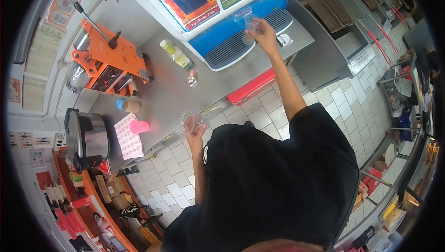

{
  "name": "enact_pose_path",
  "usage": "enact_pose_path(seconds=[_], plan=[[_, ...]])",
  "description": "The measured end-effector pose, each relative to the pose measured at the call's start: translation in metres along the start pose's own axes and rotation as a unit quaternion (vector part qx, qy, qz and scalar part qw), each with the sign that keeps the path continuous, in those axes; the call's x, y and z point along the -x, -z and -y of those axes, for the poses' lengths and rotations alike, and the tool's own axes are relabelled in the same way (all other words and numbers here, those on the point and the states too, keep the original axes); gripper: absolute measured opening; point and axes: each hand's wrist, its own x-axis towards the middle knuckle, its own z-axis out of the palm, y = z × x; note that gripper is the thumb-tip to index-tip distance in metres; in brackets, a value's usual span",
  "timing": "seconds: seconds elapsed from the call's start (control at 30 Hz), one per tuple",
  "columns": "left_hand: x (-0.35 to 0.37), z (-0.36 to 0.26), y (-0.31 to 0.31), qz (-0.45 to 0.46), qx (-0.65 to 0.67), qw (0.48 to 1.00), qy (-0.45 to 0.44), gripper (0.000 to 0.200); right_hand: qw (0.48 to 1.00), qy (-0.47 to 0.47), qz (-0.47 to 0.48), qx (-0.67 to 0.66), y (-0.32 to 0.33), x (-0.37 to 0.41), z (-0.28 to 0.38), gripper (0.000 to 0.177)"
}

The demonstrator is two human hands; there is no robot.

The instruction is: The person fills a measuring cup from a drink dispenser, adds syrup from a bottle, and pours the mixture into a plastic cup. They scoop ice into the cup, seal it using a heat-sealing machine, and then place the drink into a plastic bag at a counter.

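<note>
With my right hand (265, 35) I grip a clear plastic cup (251, 22) at the front of the drink dispenser (197, 34), above its slotted drip tray (227, 53). Whether any liquid is in that cup, I cannot make out. Lower down, near the counter's front edge, my left hand (194, 127) is closed around another clear plastic cup (187, 118), whose round rim faces up toward me. The dispenser carries a panel reading "Lychee Tea".
On the steel counter (162, 94) stand an orange cup-sealing machine (109, 50), a bottle with a yellow-green cap (176, 55), a pink cup (139, 127) on a patterned sheet (127, 141), and a large cooker (88, 138). Fryers with red-handled baskets (380, 46) are at the right.
</note>
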Motion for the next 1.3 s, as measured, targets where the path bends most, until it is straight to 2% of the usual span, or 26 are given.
enact_pose_path(seconds=[0.1, 0.17, 0.3, 0.37, 0.5, 0.57, 0.6, 0.67, 0.7, 0.8, 0.83, 0.93, 1.0, 1.03, 1.07, 1.1, 1.17, 1.2, 1.23, 1.3], plan=[[-0.007, 0.004, -0.011, 0.037, 0.015, 0.999, 0.005, 0.068, 0.998, 0.001, 0.005, -0.062, 0.020, 0.009, 0.021, 0.058], [-0.015, 0.006, -0.019, 0.075, -0.004, 0.997, -0.007, 0.069, 0.999, 0.001, 0.032, 0.010, 0.033, 0.013, 0.038, 0.059], [-0.021, 0.004, -0.038, 0.114, -0.002, 0.993, 0.015, 0.070, 0.998, 0.005, 0.057, -0.013, 0.053, 0.025, 0.066, 0.058], [-0.027, 0.008, -0.044, 0.156, -0.010, 0.988, -0.013, 0.071, 0.996, 0.034, 0.049, 0.072, 0.061, 0.032, 0.081, 0.058], [-0.034, 0.015, -0.056, 0.193, -0.029, 0.980, -0.046, 0.072, 0.990, 0.045, 0.098, 0.093, 0.080, 0.056, 0.148, 0.050], [-0.036, 0.023, -0.059, 0.210, -0.025, 0.976, -0.048, 0.072, 0.971, 0.147, 0.086, 0.167, 0.091, 0.067, 0.182, 0.050], [-0.037, 0.024, -0.062, 0.221, -0.015, 0.974, -0.043, 0.073, 0.970, 0.151, 0.083, 0.174, 0.096, 0.071, 0.201, 0.050], [-0.037, 0.023, -0.067, 0.237, -0.015, 0.971, -0.032, 0.073, 0.943, 0.247, 0.069, 0.213, 0.106, 0.079, 0.238, 0.051], [-0.037, 0.022, -0.069, 0.248, -0.021, 0.968, -0.017, 0.074, 0.941, 0.249, 0.067, 0.219, 0.110, 0.082, 0.256, 0.051], [-0.039, 0.019, -0.077, 0.277, -0.008, 0.960, -0.028, 0.074, 0.910, 0.352, 0.061, 0.210, 0.117, 0.090, 0.304, 0.048], [-0.041, 0.022, -0.078, 0.281, -0.004, 0.959, -0.030, 0.074, 0.908, 0.354, 0.060, 0.215, 0.117, 0.092, 0.320, 0.048], [-0.050, 0.029, -0.082, 0.306, -0.010, 0.951, -0.051, 0.076, 0.866, 0.439, 0.054, 0.232, 0.114, 0.096, 0.366, 0.047], [-0.052, 0.030, -0.089, 0.292, 0.038, 0.955, -0.020, 0.071, 0.846, 0.473, 0.041, 0.244, 0.114, 0.094, 0.393, 0.047], [-0.054, 0.029, -0.092, 0.297, 0.048, 0.953, -0.033, 0.071, 0.818, 0.507, 0.054, 0.267, 0.116, 0.092, 0.406, 0.057], [-0.056, 0.023, -0.094, 0.299, -0.007, 0.953, -0.045, 0.070, 0.786, 0.542, 0.067, 0.291, 0.119, 0.089, 0.419, 0.068], [-0.058, 0.022, -0.095, 0.298, -0.062, 0.951, -0.060, 0.068, 0.772, 0.558, 0.063, 0.299, 0.120, 0.086, 0.431, 0.068], [-0.070, 0.057, -0.099, 0.291, -0.050, 0.950, -0.101, 0.064, 0.711, 0.626, 0.089, 0.308, 0.123, 0.079, 0.459, 0.070], [-0.091, 0.105, -0.103, 0.299, -0.089, 0.936, -0.165, 0.062, 0.731, 0.615, 0.061, 0.289, 0.116, 0.085, 0.471, 0.060], [-0.080, 0.069, -0.102, 0.309, -0.021, 0.946, -0.099, 0.058, 0.705, 0.638, 0.057, 0.304, 0.111, 0.088, 0.483, 0.060], [-0.068, 0.023, -0.103, 0.321, 0.006, 0.932, -0.166, 0.054, 0.719, 0.632, 0.041, 0.287, 0.106, 0.090, 0.508, 0.045]])
